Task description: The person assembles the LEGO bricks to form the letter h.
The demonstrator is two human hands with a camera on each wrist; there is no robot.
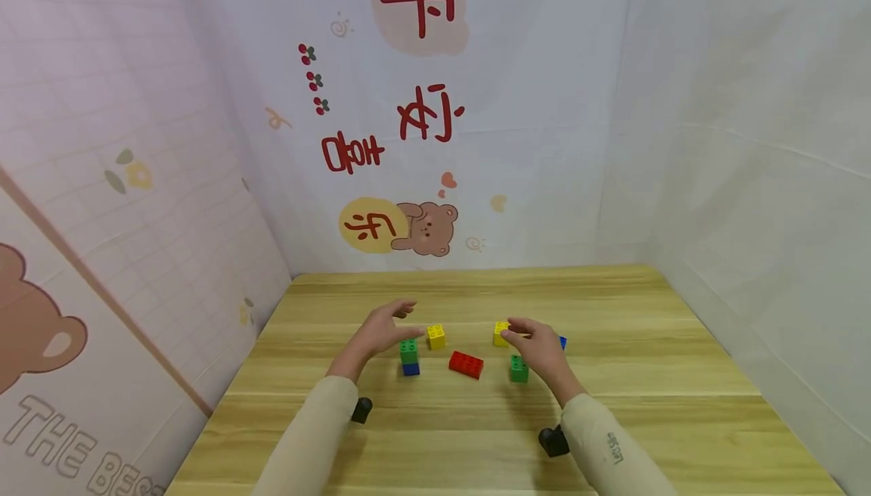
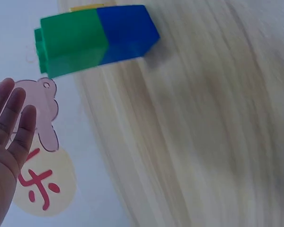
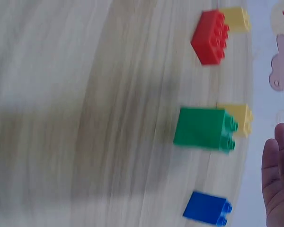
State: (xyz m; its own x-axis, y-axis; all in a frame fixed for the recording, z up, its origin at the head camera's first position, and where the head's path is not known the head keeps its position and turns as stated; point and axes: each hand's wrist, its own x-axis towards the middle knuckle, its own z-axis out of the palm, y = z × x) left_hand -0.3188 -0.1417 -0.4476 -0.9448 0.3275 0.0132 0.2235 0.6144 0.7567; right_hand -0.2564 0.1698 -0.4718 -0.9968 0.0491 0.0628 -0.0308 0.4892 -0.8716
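My left hand (image 1: pixel 386 330) hovers with its fingers spread, holding nothing, beside a green brick (image 1: pixel 408 351) stacked on a blue brick (image 1: pixel 411 369). In the left wrist view a gap shows between those fingers (image 2: pixel 12 113) and the stack. On the other side, my right hand (image 1: pixel 540 348) is also raised and empty, its fingers loosely extended. Near it are a second green brick (image 3: pixel 201 127), a yellow brick (image 1: pixel 500 333) and another blue brick (image 3: pixel 207 208), which the hand mostly hides in the head view. Between the hands lie a long red brick (image 1: pixel 466 364) and another yellow brick (image 1: pixel 436 336).
All the bricks stand on a wood-grain table (image 1: pixel 449 443). A white printed cloth (image 1: pixel 544 141) rises behind the table's far edge, with more cloth at the left and right. Dark wrist-camera parts (image 1: pixel 554 441) hang below the sleeves.
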